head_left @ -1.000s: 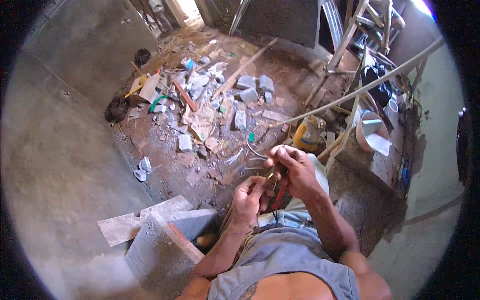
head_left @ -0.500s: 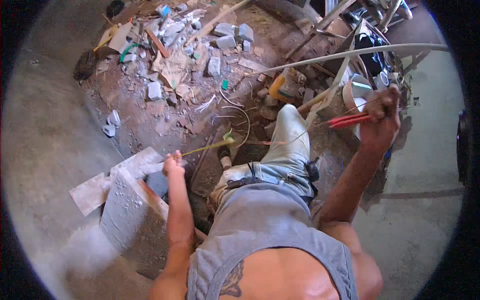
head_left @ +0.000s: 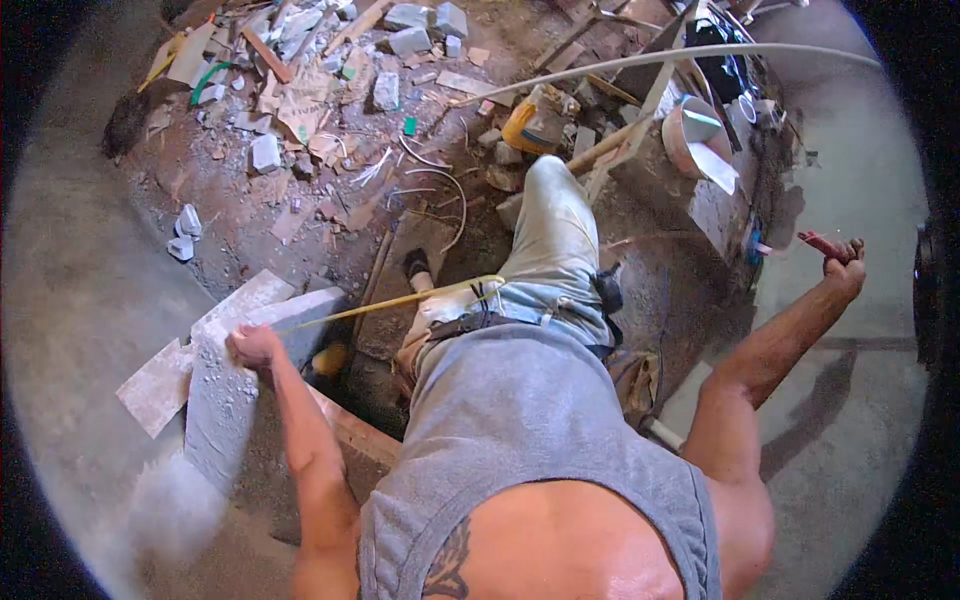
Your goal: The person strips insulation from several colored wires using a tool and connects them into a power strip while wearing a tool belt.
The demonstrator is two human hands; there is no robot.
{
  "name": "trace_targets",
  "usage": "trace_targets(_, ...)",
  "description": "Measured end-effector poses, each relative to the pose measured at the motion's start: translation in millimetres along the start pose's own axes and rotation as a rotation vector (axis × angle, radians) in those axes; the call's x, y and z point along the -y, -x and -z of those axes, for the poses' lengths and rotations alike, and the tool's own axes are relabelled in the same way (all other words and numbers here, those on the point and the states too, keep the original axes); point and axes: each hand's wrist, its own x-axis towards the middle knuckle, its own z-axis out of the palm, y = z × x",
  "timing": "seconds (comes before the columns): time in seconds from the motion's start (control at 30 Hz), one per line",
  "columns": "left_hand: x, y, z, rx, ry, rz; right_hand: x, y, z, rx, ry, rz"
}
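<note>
My left hand (head_left: 255,346), out to the left above the slabs, is closed on one end of a thin yellow wire (head_left: 385,305). The wire stretches right across my lap, and its far end bends round near my trouser waist. Far to the right, my right hand (head_left: 846,266) is closed round a tool with red handles (head_left: 823,245) that looks like pliers. The handles stick out past the fingers toward the left; the rest of the tool is hidden in the hand.
Grey slabs (head_left: 215,410) lean together at the left. Broken blocks and rubble (head_left: 300,130) cover the ground ahead. A long pale pipe (head_left: 640,62) crosses the far right, above a white bucket (head_left: 690,140). A yellow container (head_left: 535,118) lies beyond my knee.
My left hand has moved left and slightly down, drawing the yellow wire with it. My right hand has swung out to the right and down with the red-handled tool. The view has shifted.
</note>
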Motion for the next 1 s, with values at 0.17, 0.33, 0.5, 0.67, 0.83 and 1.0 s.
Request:
trace_targets(0.17,11.8,-22.4,-18.0,0.124,-0.032,-0.193,37.2,-40.7,75.6,-0.208,0.6,-0.096)
trace_targets(0.33,3.6,-62.2,-14.4,0.372,-0.292,-0.457,23.3,-31.7,84.4,-0.205,0.83,-0.166)
trace_targets(0.5,-136.2,4.2,8.5,0.332,0.21,-1.087,-33.8,44.3,26.7,-0.075,0.857,-0.166)
trace_targets(0.67,-287.9,232.3,76.5,1.779,0.986,-0.691,-58.8,44.2,33.1,0.06,0.931,-0.209)
trace_targets(0.83,-295.5,267.5,59.5,1.896,0.693,-0.622,-94.3,101.8,-12.7,-0.074,1.703,0.06)
trace_targets(1.0,-301.3,245.1,101.9,1.834,1.334,-0.272,-137.5,317.9,-174.3,0.641,1.268,0.095)
